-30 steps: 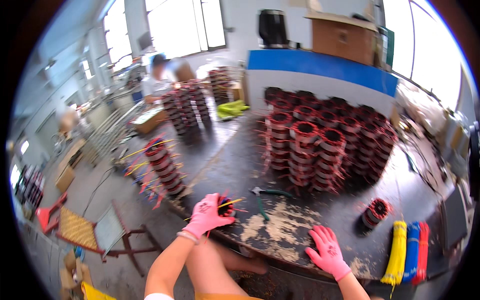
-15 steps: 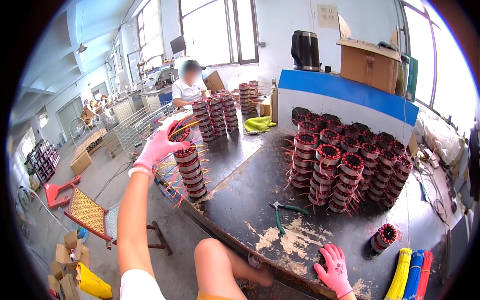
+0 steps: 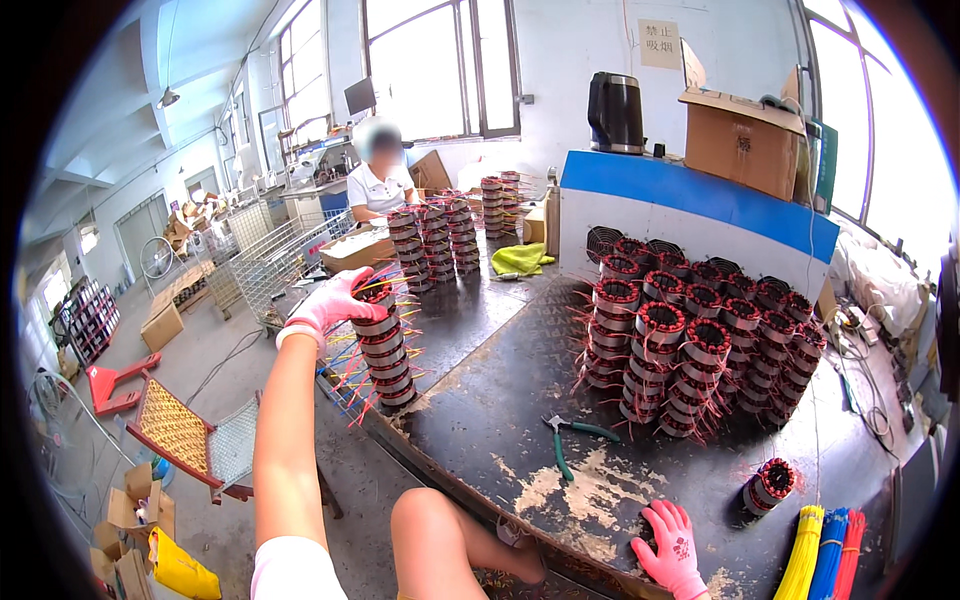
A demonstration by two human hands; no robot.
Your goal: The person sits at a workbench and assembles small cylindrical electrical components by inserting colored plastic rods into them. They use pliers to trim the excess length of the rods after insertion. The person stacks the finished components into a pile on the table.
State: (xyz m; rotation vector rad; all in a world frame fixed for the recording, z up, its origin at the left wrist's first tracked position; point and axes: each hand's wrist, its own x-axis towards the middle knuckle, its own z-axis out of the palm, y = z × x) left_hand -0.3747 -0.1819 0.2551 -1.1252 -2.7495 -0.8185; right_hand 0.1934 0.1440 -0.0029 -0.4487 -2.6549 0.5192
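My left hand (image 3: pixel 335 305), in a pink glove, reaches out to a stack of wound motor stators (image 3: pixel 387 358) at the table's left edge. Its fingers curl around the top stator (image 3: pixel 374 297), which sits on the stack; coloured leads stick out sideways. My right hand (image 3: pixel 670 545), gloved alike, lies on the worn near edge of the table with its fingers spread and holds nothing. A single stator (image 3: pixel 768 486) stands to its right. Green-handled cutting pliers (image 3: pixel 562 445) lie ahead of it, toward the left.
Many stacked stators (image 3: pixel 700 345) fill the table's right side before a blue-and-white panel (image 3: pixel 690 205). More stacks (image 3: pixel 435 245) stand farther back near a seated person (image 3: pixel 380 185) and a yellow-green cloth (image 3: pixel 522 260). Yellow wires (image 3: pixel 800 555), blue wires (image 3: pixel 829 555) and red wires (image 3: pixel 850 555) lie bundled near right.
My left hand has lowered the held stator onto the stack, and its leads no longer spread above the glove. My right hand stays on the table. The view has shifted slightly.
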